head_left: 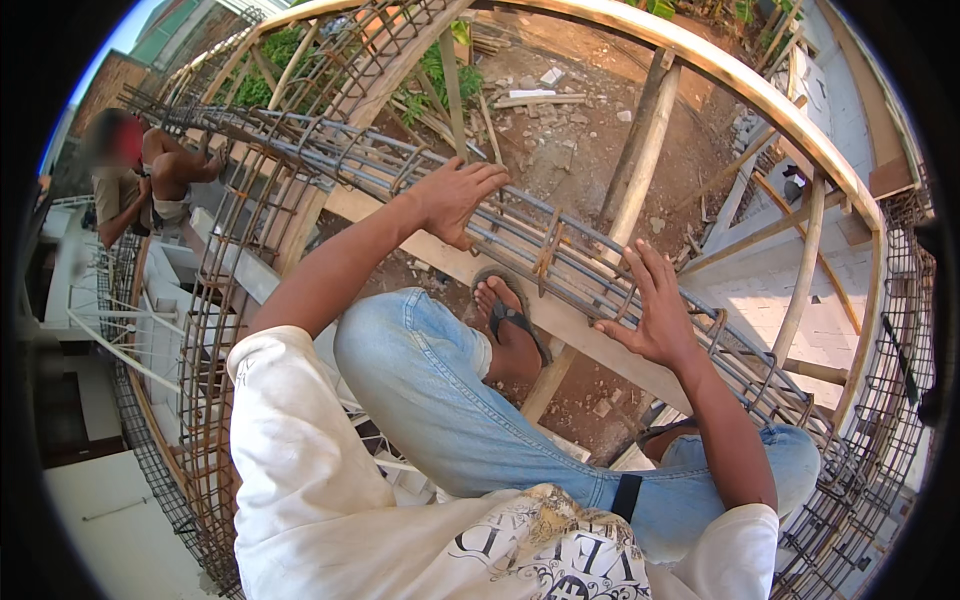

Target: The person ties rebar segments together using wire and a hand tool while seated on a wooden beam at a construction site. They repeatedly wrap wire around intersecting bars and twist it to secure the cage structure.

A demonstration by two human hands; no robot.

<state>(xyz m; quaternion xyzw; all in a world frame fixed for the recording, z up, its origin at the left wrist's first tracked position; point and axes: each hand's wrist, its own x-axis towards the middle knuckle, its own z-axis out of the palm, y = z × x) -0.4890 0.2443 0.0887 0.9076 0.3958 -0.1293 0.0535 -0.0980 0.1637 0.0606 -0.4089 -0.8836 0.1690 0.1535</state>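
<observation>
A long cage of grey steel reinforcing bars (590,258), tied with rusty square stirrups (547,250), runs slantwise before me from upper left to lower right. My left hand (455,203) lies across its top, fingers stretched toward the far bars and thumb on the near side. Farther right, my right hand (655,308) is at the cage too. Its fingers are spread, and its thumb points left beside a stirrup. Between the hands, my sandalled foot (510,320) rests on a wooden plank (575,325) under the cage.
A curved timber rim (760,95) arches around the far side, braced by wooden poles (648,150). Dirt ground with rubble (560,130) lies below. Another cage (215,330) stands at left, near a seated person (150,180). More steel mesh (880,400) curves along the right.
</observation>
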